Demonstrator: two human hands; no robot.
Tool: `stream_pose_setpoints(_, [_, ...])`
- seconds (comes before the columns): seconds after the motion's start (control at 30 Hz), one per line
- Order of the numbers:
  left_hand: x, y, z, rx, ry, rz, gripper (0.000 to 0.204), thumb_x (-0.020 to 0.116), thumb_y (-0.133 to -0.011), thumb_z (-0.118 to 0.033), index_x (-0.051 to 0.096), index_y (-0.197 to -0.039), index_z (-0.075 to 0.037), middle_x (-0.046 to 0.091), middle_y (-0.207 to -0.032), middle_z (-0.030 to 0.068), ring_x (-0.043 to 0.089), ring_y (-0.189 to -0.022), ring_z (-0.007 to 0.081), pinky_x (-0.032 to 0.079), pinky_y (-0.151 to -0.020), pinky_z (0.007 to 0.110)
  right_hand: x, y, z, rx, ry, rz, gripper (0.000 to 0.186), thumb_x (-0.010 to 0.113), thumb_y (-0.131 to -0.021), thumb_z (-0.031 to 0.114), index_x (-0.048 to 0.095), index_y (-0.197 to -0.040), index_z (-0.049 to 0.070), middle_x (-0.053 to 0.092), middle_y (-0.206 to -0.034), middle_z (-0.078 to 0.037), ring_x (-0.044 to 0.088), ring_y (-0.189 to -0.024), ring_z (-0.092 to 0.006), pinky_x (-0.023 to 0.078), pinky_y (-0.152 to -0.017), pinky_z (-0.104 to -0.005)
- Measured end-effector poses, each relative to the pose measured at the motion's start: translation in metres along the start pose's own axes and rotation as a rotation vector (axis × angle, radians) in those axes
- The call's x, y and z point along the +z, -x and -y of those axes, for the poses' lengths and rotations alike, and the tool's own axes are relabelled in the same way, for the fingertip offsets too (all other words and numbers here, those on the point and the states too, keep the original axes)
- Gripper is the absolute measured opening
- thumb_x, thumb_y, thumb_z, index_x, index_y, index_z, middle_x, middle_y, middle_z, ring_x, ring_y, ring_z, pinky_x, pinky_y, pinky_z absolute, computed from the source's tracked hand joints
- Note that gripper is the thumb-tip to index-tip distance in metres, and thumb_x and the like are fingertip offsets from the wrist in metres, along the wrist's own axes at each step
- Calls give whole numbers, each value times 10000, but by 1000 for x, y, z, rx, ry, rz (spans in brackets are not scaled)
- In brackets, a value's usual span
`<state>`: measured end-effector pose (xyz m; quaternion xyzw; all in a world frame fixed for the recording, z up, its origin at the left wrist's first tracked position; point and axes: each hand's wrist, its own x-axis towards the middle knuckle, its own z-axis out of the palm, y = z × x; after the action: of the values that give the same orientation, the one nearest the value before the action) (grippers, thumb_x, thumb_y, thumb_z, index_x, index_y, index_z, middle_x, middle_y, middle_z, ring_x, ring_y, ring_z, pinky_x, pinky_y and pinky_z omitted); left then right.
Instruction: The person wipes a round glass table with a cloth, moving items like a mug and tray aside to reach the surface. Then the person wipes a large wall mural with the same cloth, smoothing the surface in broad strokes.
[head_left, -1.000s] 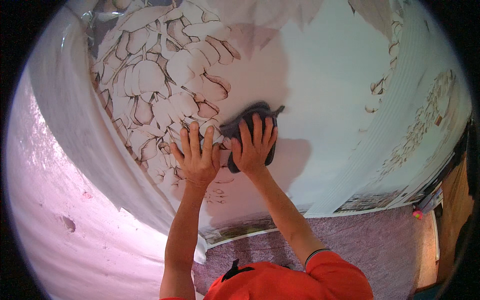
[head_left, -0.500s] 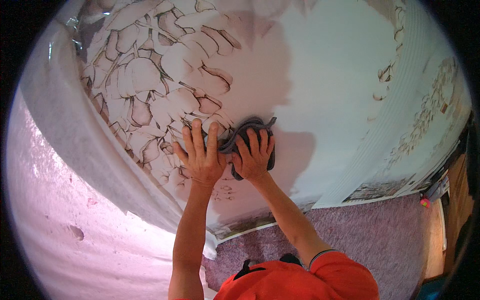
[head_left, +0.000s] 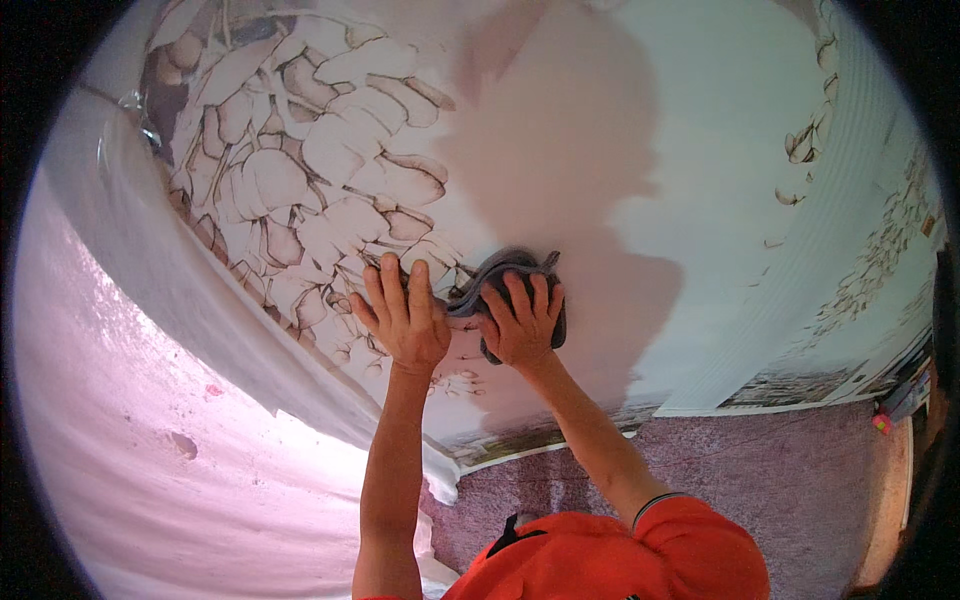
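Observation:
A large printed wall covering [head_left: 590, 240] with brown-outlined petal shapes spreads in front of me. My left hand [head_left: 408, 325] lies flat on it with the fingers spread, over the lower part of the petal pattern, and holds nothing. Just to its right, my right hand [head_left: 523, 325] presses a bunched dark grey cloth [head_left: 508, 262] against the surface. The cloth shows above the fingers and beside the palm; the part under the hand is hidden. A folded strip of it reaches toward the left hand.
White sheeting [head_left: 190, 420], lit pink, hangs along the left side. Below the covering's lower edge lies a mottled purple-grey floor [head_left: 740, 490]. A small pink object [head_left: 881, 423] sits at the far right, by a wooden edge [head_left: 885, 490].
The view has shifted a little. My right hand and the cloth have moved slightly right, away from my left hand, which stays flat. The shadow on the covering has moved right.

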<state>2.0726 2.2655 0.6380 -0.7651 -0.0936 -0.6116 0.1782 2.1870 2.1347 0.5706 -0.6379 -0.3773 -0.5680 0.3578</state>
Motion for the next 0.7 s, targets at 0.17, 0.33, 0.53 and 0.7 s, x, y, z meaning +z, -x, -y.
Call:
stream_pose_setpoints(0.17, [1, 1, 0, 40, -23, -36, 458, 456, -1070, -247, 568, -1469, -53, 433, -1608, 266, 320, -1532, 475, 80, -1248, 629, -12, -41, -3, 18, -43, 22, 351, 570, -1004, 395, 723, -1269, 223, 555, -1467, -101, 435, -1364, -408, 196, -1153, -650])
stream_pose_setpoints(0.33, [1, -2, 0, 57, -30, -68, 480, 429, -1069, -248, 561, -1482, -43, 429, -1615, 261, 312, -1542, 462, 64, -1263, 598, -20, -56, -15, 9, -105, 27, 379, 601, -996, 378, 698, -1343, 258, 568, -1481, -59, 464, -1362, -364, 248, -1135, -632])
stream_pose_setpoints(0.53, [-1, 0, 0, 34, -16, -74, 485, 464, -1014, -193, 590, -1465, -65, 452, -1606, 250, 329, -1537, 457, 61, -1272, 584, -31, 19, -41, -263, -77, 183, 434, 642, -972, 381, 673, -1400, 311, 573, -1497, 35, 471, -1381, -253, 298, -1151, -568])
stream_pose_setpoints(0.7, [-1, -1, -3, 39, -38, -75, 487, 478, -1016, -230, 596, -1456, -56, 441, -1611, 252, 319, -1539, 458, 80, -1264, 592, -41, 34, -72, -566, -105, 292, 466, 630, -969, 356, 648, -1432, 313, 560, -1518, 62, 491, -1378, -217, 263, -1195, -547])
